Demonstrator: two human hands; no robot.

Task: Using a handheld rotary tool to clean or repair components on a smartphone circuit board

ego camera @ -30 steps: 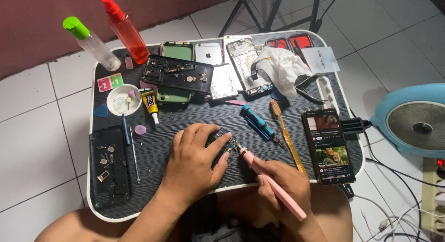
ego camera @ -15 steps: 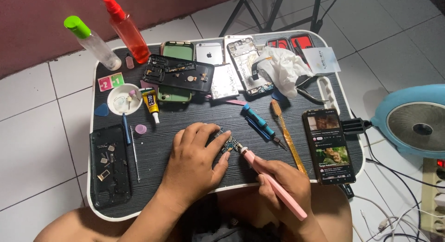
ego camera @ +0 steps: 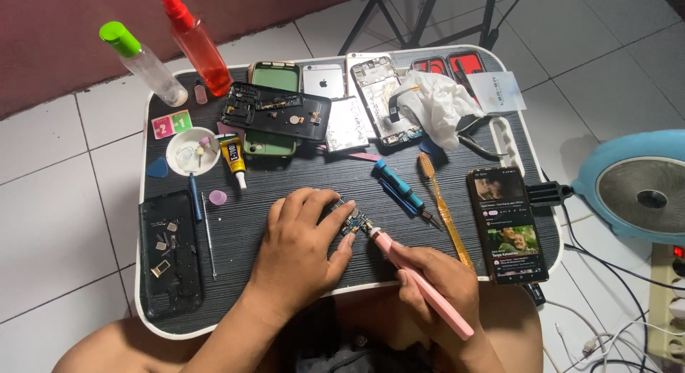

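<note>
Left hand pinning small circuit board near desk front edge; right hand closed around pink tool, tip touching board.

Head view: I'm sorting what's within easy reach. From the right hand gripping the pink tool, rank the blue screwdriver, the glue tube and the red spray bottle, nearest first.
From the right hand:
1. Blue screwdriver, just above the hand, mid-table.
2. Glue tube, farther left, beside the white dish.
3. Red spray bottle, at the table's far left corner.
</note>
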